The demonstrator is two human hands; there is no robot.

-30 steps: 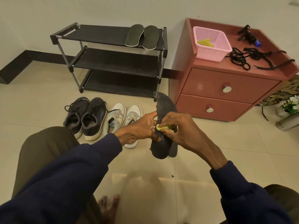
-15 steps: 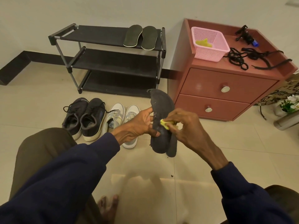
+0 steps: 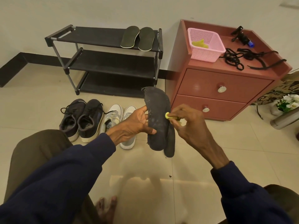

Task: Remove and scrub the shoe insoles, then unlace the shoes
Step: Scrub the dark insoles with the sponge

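My left hand (image 3: 137,122) grips two dark grey insoles (image 3: 157,117) held upright in front of me, one behind the other. My right hand (image 3: 188,122) pinches a small yellow-green scrubber (image 3: 167,115) against the right edge of the front insole. On the floor behind stand a pair of dark laced sneakers (image 3: 82,117) and a pair of white sneakers (image 3: 120,118), partly hidden by my left hand. Two more insoles (image 3: 138,38) lie on the top shelf of the black shoe rack (image 3: 103,62). Black laces (image 3: 242,58) lie on the red cabinet (image 3: 224,88).
A pink basket (image 3: 206,53) holding a yellow cloth sits on the cabinet, with a small black tool (image 3: 241,37) at its back. A metal flask (image 3: 284,120) and white flowers (image 3: 288,101) are on the floor at right. My knees and bare foot (image 3: 106,207) are below.
The insoles have tilted and shifted slightly. My right hand with the scrubber has slid from the middle of the front insole up toward its right edge.
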